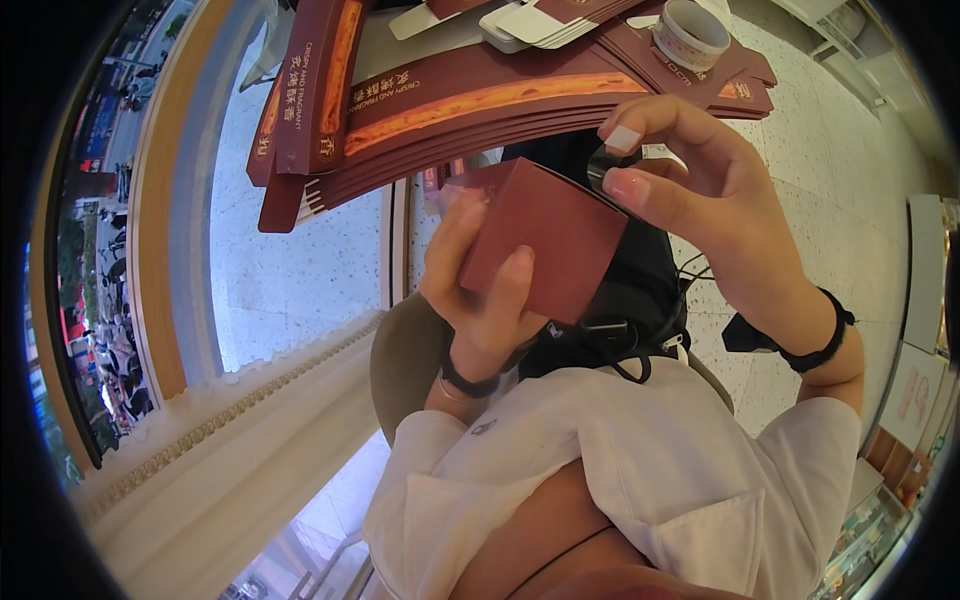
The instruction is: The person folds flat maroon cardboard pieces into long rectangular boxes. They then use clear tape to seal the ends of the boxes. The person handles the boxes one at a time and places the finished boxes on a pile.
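Note:
A dark red cardboard box is held tilted above my lap. My left hand grips it from the left and below, thumb across the near face and fingers round the far left side. At its upper right edge is my right hand, index finger and thumb curled toward each other. A small, shiny, see-through strip seems to sit between these fingertips; its kind is unclear. A pale square patch shows on the index fingertip.
Ahead lies a stack of flat, dark red printed cartons, with a long carton at its left. On the stack's right stands a pale roll, seemingly tape. A black bag rests on my lap. To the left are a window and a white curtain.

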`<action>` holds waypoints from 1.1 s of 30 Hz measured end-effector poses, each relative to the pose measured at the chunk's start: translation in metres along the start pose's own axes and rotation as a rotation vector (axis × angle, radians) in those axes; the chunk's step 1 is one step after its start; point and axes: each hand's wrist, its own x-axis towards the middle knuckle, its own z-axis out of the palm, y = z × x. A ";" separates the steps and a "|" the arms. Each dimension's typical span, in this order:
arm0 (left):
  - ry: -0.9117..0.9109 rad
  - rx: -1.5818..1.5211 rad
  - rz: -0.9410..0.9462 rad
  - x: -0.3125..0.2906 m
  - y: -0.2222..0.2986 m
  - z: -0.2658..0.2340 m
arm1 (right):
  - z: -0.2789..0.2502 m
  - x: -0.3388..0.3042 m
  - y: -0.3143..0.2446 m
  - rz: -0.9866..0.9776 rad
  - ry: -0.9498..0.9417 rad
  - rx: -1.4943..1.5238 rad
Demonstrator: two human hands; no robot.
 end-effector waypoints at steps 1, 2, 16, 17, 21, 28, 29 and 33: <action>0.035 -0.065 -0.034 -0.008 0.000 0.003 | 0.002 0.001 0.001 -0.008 -0.006 -0.024; 0.062 -0.098 -0.058 -0.011 0.002 0.004 | 0.003 0.001 0.002 -0.016 -0.012 -0.048; 0.086 0.037 -0.018 -0.019 0.006 0.014 | 0.018 -0.003 0.032 -0.365 0.134 -0.243; 0.075 0.080 0.017 -0.020 0.004 0.014 | 0.019 -0.002 0.034 -0.392 0.146 -0.251; 0.103 0.231 0.151 -0.032 -0.007 0.019 | 0.023 0.000 0.038 -0.413 0.189 -0.260; 0.109 0.158 0.097 -0.036 -0.004 0.017 | 0.025 0.003 0.043 -0.461 0.212 -0.267; 0.108 0.153 0.091 -0.037 -0.003 0.017 | 0.025 0.004 0.043 -0.465 0.212 -0.275; 0.105 0.129 0.077 -0.037 -0.003 0.016 | 0.021 0.006 0.047 -0.514 0.183 -0.270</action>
